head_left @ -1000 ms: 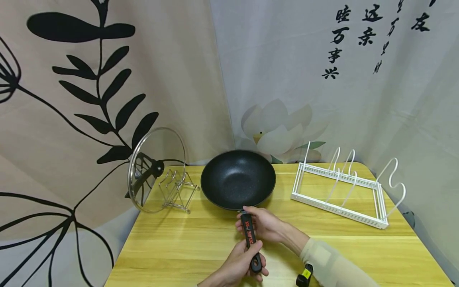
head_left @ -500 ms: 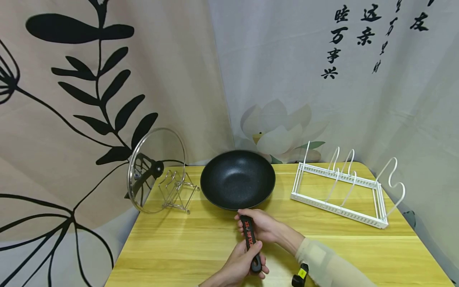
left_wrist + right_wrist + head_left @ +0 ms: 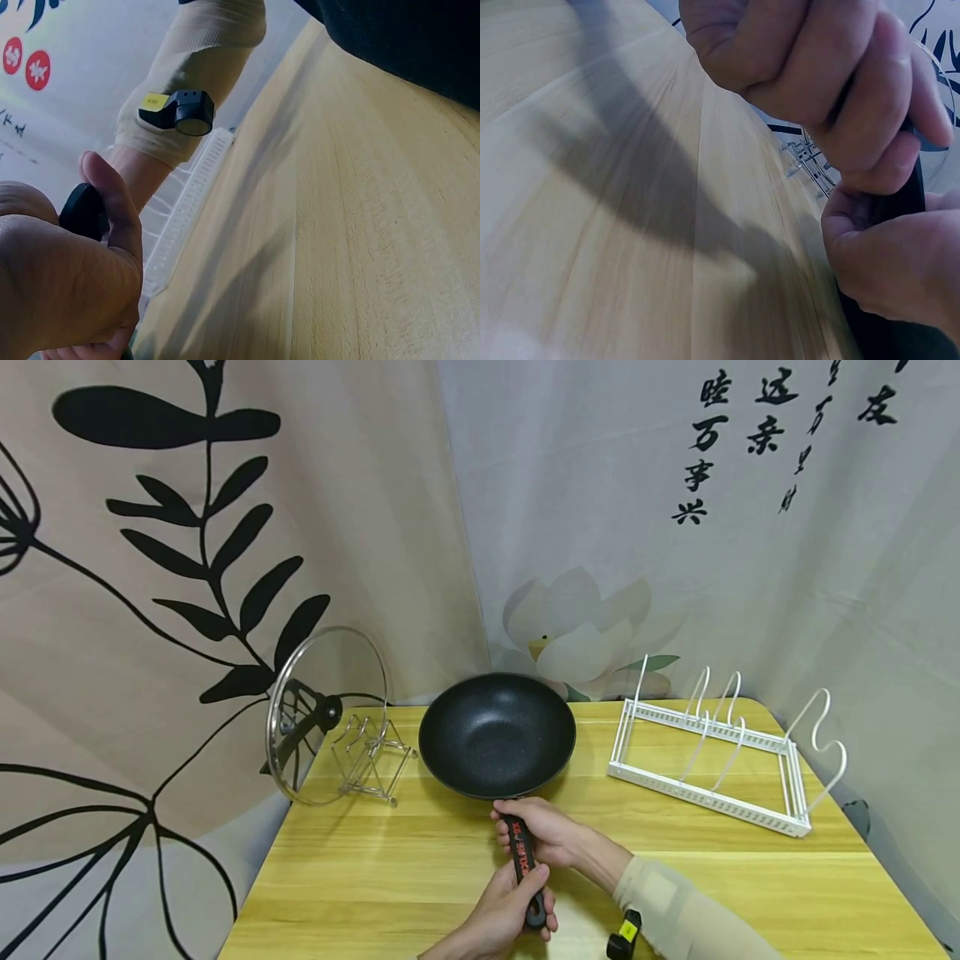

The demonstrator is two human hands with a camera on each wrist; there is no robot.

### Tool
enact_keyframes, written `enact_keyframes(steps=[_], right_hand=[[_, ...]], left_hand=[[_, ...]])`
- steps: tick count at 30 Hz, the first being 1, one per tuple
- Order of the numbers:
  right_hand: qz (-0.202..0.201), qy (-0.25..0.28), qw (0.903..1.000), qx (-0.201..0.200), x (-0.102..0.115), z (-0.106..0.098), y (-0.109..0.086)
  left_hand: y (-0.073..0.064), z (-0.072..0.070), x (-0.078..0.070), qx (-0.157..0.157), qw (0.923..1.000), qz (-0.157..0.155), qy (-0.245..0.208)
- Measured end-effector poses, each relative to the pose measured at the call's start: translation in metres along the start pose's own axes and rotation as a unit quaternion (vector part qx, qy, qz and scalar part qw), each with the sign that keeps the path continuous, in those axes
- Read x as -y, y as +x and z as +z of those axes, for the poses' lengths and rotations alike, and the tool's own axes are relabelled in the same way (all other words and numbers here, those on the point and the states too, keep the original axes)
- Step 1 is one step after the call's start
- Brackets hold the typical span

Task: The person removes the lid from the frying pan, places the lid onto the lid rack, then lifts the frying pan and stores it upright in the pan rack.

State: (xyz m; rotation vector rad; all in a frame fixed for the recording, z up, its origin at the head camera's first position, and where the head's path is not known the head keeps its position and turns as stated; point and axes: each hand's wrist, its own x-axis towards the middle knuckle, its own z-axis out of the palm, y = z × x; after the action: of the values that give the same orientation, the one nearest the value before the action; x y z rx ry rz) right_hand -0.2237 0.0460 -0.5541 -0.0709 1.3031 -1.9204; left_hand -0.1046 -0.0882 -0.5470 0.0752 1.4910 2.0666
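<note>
A black wok (image 3: 498, 735) with a rounded bowl stands at the middle of the table, its handle (image 3: 521, 852) pointing towards me. My left hand (image 3: 498, 906) grips the end of that handle, thumb on top and fingers curled underneath. Closer to the bowl, my right hand (image 3: 547, 831) holds the handle where it joins the wok, covering the joint. In the left wrist view the black handle end (image 3: 82, 214) shows between thumb and palm. Both hands appear close together around the handle (image 3: 900, 202) in the right wrist view.
A glass lid (image 3: 330, 718) stands upright in a wire rack (image 3: 371, 760) left of the wok. On the right lies a white rack (image 3: 712, 793) with upright wire dividers. The wooden table (image 3: 360, 877) meets fabric hangings at the back.
My right hand has slid slightly back towards me along the handle, covering the joint with the bowl. The left hand keeps its grip, and the wok stays in place.
</note>
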Motion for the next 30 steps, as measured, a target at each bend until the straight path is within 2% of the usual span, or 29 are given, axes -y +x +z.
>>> enact_keyframes(steps=[18,30], right_hand=[[0.002,0.009,1.0,-0.001,-0.0002,0.0031,0.0009],[-0.006,0.02,0.9996,-0.018,-0.0018,0.0091,0.0031]], left_hand=[[0.0012,-0.0007,0.001,0.003,0.9996,0.023,0.016],[0.0013,-0.0023,0.0019,0.009,0.9987,0.033,0.037]])
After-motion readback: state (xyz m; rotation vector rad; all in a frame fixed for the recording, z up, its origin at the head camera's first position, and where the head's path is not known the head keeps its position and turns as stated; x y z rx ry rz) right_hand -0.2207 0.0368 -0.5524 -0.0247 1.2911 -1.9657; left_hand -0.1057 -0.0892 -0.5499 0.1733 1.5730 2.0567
